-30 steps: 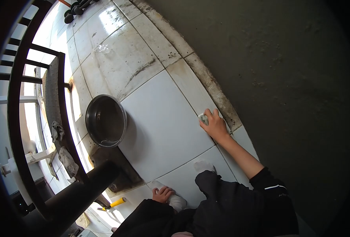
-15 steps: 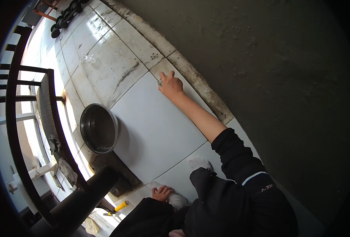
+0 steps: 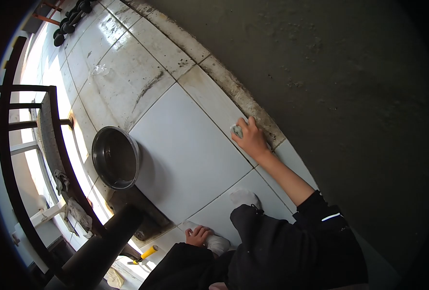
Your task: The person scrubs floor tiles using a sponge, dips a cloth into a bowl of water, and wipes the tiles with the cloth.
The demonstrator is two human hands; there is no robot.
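My right hand point(image 3: 251, 138) is closed around a small crumpled grey-green scrubbing wad point(image 3: 237, 130). It presses the wad against the narrow tile strip point(image 3: 213, 99) beside the rough edging. At the bottom, my left hand point(image 3: 198, 236) rests with loosely bent fingers on a white-socked foot point(image 3: 217, 244). A large white tile point(image 3: 185, 145) lies between my hands, wiped clean and pale. To its left stands a metal basin point(image 3: 136, 162) with dark-looking contents.
Rough stone edging point(image 3: 253, 107) borders a dark grey floor point(image 3: 350, 106) on the right. A dark metal frame point(image 3: 62, 140) with rags point(image 3: 79, 215) stands left. A yellow-handled tool point(image 3: 149, 252) lies below. Dumbbells point(image 3: 72, 21) sit far off, past stained tiles point(image 3: 113, 82).
My right hand has slid down and to the right along the tile strip, toward me, with the wad in it. My left hand stays on the foot. The view has shifted slightly.
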